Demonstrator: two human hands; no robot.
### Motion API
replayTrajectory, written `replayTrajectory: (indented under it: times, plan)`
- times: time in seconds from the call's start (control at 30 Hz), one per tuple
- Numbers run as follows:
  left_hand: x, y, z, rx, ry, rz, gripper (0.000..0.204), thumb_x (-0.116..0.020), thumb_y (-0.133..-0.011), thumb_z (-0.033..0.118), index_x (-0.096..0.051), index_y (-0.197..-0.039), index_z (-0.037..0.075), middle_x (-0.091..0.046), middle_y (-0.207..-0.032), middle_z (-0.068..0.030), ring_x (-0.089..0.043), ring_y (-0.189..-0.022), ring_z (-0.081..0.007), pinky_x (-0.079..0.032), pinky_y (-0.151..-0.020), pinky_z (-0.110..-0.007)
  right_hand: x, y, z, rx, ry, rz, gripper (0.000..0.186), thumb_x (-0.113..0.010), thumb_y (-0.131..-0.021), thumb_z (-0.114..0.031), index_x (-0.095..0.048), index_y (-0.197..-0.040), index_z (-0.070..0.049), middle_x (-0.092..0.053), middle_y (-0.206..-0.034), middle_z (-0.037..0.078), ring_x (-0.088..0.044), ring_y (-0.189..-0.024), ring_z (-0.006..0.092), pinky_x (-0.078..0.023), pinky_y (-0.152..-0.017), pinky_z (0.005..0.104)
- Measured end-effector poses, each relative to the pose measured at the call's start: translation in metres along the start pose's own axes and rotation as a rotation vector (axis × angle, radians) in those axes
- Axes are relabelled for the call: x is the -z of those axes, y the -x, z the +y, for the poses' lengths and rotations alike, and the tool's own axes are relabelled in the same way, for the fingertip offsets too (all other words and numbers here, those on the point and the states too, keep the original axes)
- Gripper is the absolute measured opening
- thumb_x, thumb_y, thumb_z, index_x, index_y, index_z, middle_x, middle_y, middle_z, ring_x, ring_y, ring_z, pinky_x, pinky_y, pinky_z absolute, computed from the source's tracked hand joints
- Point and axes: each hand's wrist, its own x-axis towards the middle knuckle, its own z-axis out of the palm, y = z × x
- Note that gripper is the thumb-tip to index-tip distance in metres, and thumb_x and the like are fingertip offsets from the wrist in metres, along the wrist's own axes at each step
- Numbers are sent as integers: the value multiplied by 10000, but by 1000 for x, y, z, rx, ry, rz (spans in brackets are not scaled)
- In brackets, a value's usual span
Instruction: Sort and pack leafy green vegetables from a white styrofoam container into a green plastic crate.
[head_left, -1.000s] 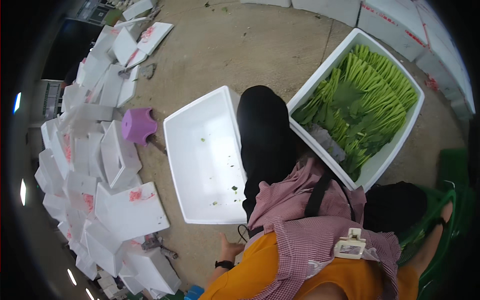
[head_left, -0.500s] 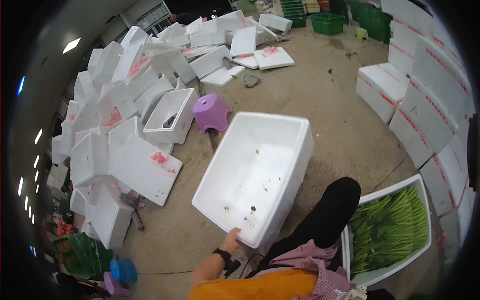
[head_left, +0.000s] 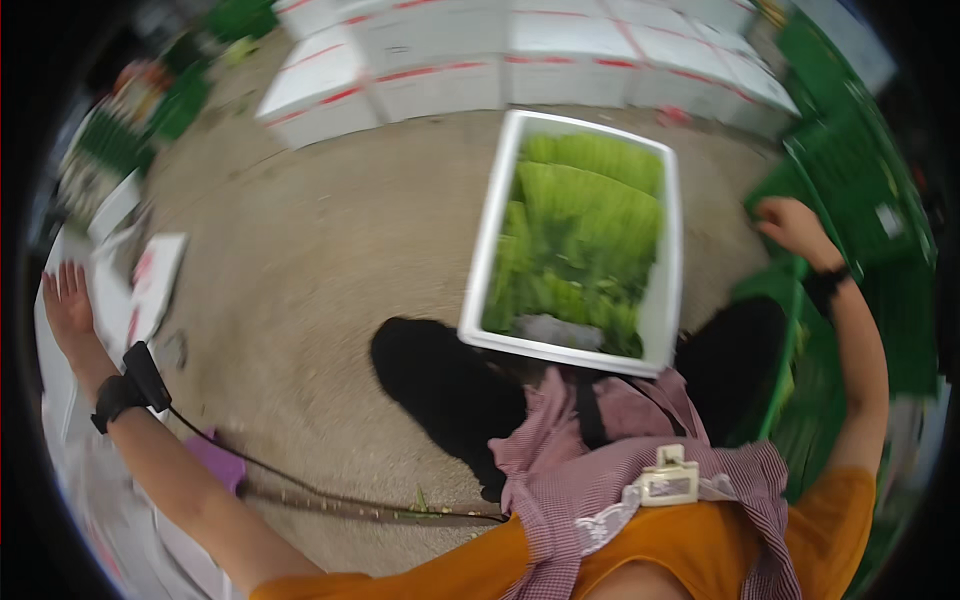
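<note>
My left hand (head_left: pixel 70 305) is open, fingers spread, over white foam pieces at the far left; a black band and a small device with a cable sit on that wrist. My right hand (head_left: pixel 795 225) is closed, fingers curled, beside stacked green crates (head_left: pixel 860 200); whether it holds anything I cannot make out. Between my black-clad knees (head_left: pixel 445 390) and the boxes beyond stands a white foam box (head_left: pixel 475 280) packed with leafy green stalks (head_left: pixel 580 220), with some grey material (head_left: pixel 555 335) at its near end. The greens are blurred.
A wall of taped white foam boxes (head_left: pixel 430 75) lines the back. Loose foam pieces (head_left: pixel 155 280) lie at left, with a purple stool (head_left: pixel 215 460) low beside my left arm. More green crates (head_left: pixel 180 105) stand at the upper left. A seam runs across the concrete floor.
My view has swung right toward the greens box, now central. My left hand has let go of the empty foam box, which I can no longer make out, and has spread out leftward.
</note>
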Motion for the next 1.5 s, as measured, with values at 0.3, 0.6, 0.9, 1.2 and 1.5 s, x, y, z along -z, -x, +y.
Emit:
replayTrajectory:
  times: [0.3, 0.6, 0.9, 1.2, 1.5]
  plan:
    - [-329, 412, -280, 973, -166, -828, 504, -605, -881, 314, -483, -1214, -44, -515, -1221, -184, -494, -1153, -296, -444, -937, -404, -117, 17, -109, 325, 87, -490, 327, -631, -760, -366, -672, -738, -42, -629, -730, 168, -619, -738, 366, -497, -654, 449]
    - [-225, 382, -251, 966, -312, -681, 700, -328, -927, 585, -309, -1417, 86, -271, -1475, -157, -286, -1343, -312, -309, -1044, -476, -215, 37, -123, 232, -374, -379, 299, -665, -758, -282, -634, -955, -58, -621, -869, 114, -619, -812, 314, -489, -697, 404]
    - [-118, 338, -218, 584, -1975, -1481, 740, -683, -811, 314, -336, -1389, 9, -395, -1396, -196, -388, -1287, -311, -345, -1032, -436, -250, -6, -111, -112, -636, -71, 547, -682, -759, -251, -513, -1193, 35, -546, -1120, 254, -548, -1038, 396, -455, -881, 425]
    - [-361, 505, -339, 1249, -371, -1144, 744, -558, -890, 451, -270, -1404, -2, -328, -1419, -212, -331, -1311, -330, -321, -1054, -432, -308, -36, -106, -753, -1078, 228, 639, -653, -807, -270, -421, -1265, 111, -457, -1269, 304, -455, -1188, 392, -375, -1001, 411]
    - [-397, 589, -434, 1258, -364, -608, 838, -625, -859, 350, -150, -1417, -57, -242, -1439, -259, -284, -1322, -337, -290, -1053, -431, -325, -53, -126, -952, -967, 219, 785, -625, -807, -169, -169, -1384, 106, -254, -1389, 325, -257, -1305, 436, -267, -1080, 415]
